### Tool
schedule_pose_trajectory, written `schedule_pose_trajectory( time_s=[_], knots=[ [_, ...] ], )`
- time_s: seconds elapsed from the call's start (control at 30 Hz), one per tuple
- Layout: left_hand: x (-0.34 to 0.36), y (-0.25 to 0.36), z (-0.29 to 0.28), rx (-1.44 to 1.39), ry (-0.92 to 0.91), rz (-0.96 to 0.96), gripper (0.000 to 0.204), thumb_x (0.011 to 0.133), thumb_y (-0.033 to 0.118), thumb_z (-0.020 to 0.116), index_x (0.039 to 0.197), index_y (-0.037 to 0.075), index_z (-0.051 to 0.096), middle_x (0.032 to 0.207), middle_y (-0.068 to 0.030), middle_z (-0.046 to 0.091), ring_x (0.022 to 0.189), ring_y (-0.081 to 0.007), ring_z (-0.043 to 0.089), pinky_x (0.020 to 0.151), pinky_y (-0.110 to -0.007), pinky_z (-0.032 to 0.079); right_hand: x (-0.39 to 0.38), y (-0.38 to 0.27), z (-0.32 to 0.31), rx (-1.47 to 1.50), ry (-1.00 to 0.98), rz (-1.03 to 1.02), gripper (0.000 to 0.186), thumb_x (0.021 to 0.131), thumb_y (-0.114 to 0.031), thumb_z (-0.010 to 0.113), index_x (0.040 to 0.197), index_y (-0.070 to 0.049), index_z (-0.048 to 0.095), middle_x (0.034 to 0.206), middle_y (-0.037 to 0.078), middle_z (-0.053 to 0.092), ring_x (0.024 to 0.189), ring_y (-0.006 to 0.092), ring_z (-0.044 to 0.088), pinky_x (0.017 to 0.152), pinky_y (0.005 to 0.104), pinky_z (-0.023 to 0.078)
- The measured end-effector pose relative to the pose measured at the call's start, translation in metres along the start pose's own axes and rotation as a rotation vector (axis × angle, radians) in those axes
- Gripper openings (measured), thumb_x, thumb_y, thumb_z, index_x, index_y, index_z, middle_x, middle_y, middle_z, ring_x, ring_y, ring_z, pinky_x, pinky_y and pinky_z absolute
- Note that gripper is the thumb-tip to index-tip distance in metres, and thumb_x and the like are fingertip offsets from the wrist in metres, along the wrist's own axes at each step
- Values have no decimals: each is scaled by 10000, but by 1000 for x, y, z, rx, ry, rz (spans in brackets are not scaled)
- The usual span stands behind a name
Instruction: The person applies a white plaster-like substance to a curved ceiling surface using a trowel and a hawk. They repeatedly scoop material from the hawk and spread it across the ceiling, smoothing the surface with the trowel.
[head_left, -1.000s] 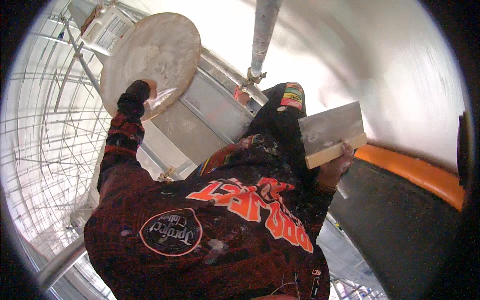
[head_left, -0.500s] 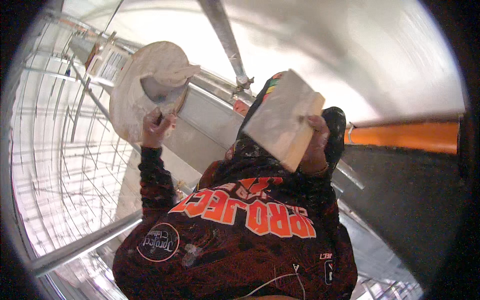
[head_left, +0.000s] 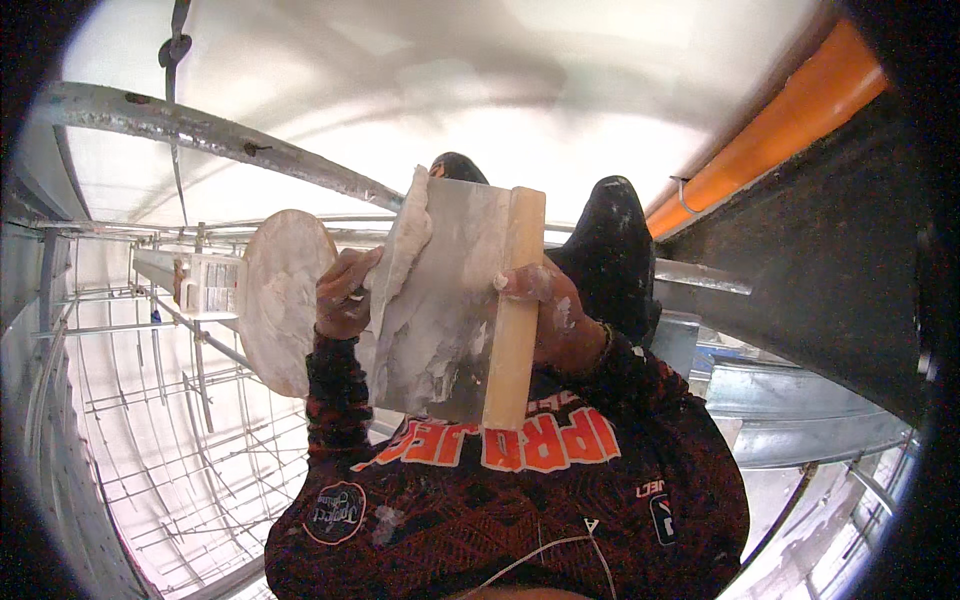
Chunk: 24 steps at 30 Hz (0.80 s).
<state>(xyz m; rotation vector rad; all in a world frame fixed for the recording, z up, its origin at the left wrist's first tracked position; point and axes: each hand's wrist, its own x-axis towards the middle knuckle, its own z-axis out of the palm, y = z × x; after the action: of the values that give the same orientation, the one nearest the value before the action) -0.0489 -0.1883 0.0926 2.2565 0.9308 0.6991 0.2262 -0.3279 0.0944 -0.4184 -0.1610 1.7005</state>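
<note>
Tubular scaffolding (head_left: 250,150), ridged paste (head_left: 408,235), rectangular wood-handled blade (head_left: 460,225)

Glare washes out the white surface (head_left: 560,130), and fisheye distortion bends the pole (head_left: 220,136).

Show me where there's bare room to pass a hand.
Likely before the pale surface, between the metal pole and orange tube. It's crowded left of centre: the left hand sits between the round board and the smeared blade.

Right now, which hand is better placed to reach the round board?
Left, probably: the left hand is nearer the round board; the right hand is farther off, gripping the wooden handle.
</note>
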Motion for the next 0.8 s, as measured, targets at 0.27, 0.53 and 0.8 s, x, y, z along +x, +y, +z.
schedule_pose_trajectory(
  time_s=[0.27,0.53,0.8],
  knots=[
    [38,11,-53,426,458,76,294,801,92,643,1080,0,642,869,-106,621,689,-220,579,665,-315,479,36,-8,-56,100,-258,-211,318,925,-234,568,1162,-46,470,864,32,557,807,177,627,720,389,595],
    [127,144,-74,-601,617,471,296,902,238,662,1019,9,517,667,-27,467,515,-119,473,421,-259,409,75,-19,-99,203,-234,-482,223,913,-94,594,1116,-52,510,1004,52,593,955,186,602,870,385,525],
    [179,236,-104,-1051,473,806,345,906,267,648,1077,-4,520,747,-37,499,498,-121,489,371,-258,430,65,-18,-167,-790,250,-727,235,902,-192,620,1095,-88,535,1045,39,579,1024,197,570,905,391,477]
  ],
)
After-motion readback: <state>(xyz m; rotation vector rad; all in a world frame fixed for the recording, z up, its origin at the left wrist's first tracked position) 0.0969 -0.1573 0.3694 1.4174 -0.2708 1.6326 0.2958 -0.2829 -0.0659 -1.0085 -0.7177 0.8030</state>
